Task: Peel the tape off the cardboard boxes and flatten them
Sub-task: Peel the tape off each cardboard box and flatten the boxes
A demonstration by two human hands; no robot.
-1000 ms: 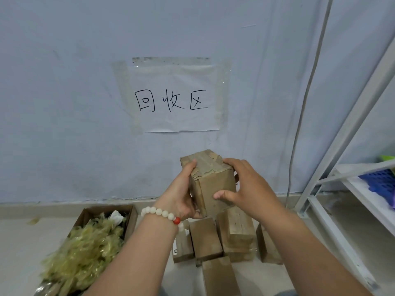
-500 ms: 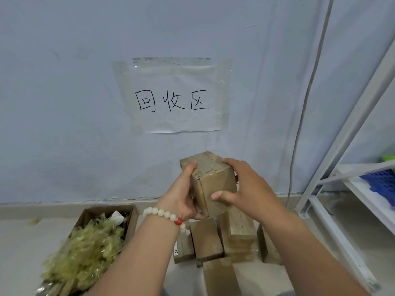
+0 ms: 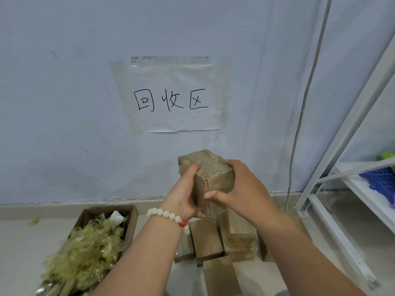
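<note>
Step in hand: by my reading, finding a loose tape end on the held box before any flattening; the box is not yet opened.
Whole-box hold: one hand should likely clamp the body firmly so the other can pull. With both hands gripping it, no finger is free to peel.
Pull: a low pull along the top, back over the strip, should lift the tape in one piece and tear less card.
Start point: the ragged strip edge under the left thumb looks like the easiest place for a nail.
Waste carton: below and left of the left forearm, heaped with yellowish tape scraps, a handy drop for the strip.
Box pile: on the floor directly beneath both hands; small brown boxes, closed, some lying on others.
Held box, place: raised between the two hands, above the pile.
Held box, look: small, tall brown card, tilted with one corner toward the camera, its faces scuffed.
Right hand: fingers curl over the far right side, and the thumb presses the near face.
Left hand: wraps the left side, thumb laid on the top edge.
Tape: glossy, wrinkled strips across the top, overlapping, with a torn fringe at the front rim.
</note>
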